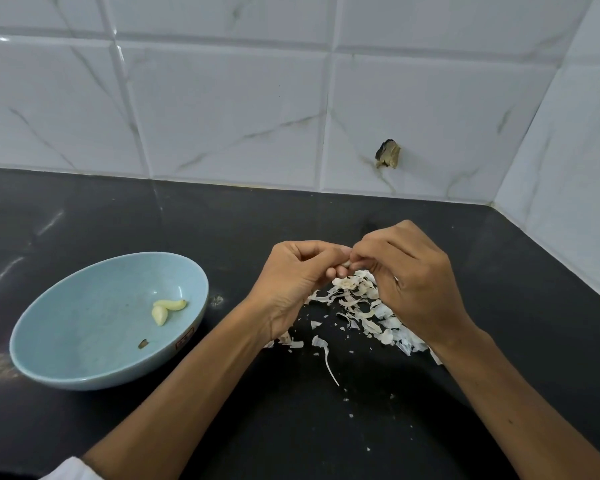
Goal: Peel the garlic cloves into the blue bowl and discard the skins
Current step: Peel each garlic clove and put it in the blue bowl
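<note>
Two hands working one garlic clove above a skin pile; bowl off to the left.

White marbled tiled wall [222, 98] behind; black counter [84, 209] below, meeting at a corner on the right. Blue bowl [49, 341] sits on the counter, left of both forearms. Left hand [291, 278] and right hand [409, 282] meet fingertip to fingertip, fingers curled, both pinching a garlic clove [346, 264], mostly hidden between them. Loose skins [361, 306] heaped on the counter directly under the hands, scraps trailing nearer. Two peeled cloves [165, 310] lie touching inside the bowl. Dark broken patch [388, 154] in one wall tile.
</note>
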A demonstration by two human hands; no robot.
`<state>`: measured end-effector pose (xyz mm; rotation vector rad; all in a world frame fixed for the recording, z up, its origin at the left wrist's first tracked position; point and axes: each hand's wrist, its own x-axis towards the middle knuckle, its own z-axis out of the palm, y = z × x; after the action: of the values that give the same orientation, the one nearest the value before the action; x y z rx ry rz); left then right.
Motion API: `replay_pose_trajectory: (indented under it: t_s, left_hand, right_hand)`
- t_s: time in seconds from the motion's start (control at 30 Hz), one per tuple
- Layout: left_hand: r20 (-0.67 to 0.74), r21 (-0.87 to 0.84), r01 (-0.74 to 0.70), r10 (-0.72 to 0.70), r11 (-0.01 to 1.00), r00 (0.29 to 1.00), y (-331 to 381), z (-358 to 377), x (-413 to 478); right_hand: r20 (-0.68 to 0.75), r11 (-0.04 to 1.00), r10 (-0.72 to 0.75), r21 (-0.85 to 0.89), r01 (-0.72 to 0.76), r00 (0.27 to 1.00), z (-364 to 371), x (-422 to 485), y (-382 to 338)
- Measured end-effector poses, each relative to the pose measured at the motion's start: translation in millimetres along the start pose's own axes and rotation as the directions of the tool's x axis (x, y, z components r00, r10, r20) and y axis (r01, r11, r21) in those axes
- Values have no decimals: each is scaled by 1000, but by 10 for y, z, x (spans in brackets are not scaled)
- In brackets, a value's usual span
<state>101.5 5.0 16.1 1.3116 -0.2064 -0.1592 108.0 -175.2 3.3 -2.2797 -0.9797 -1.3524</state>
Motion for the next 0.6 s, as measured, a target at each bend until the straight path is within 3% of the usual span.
replay_pose_trajectory:
  t_s: [0.6]
  left_hand:
    - [-15,98,26,-25,995,1000,-43,8,4]
  right_hand:
    - [83,997,44,67,-49,996,31,-7,-64]
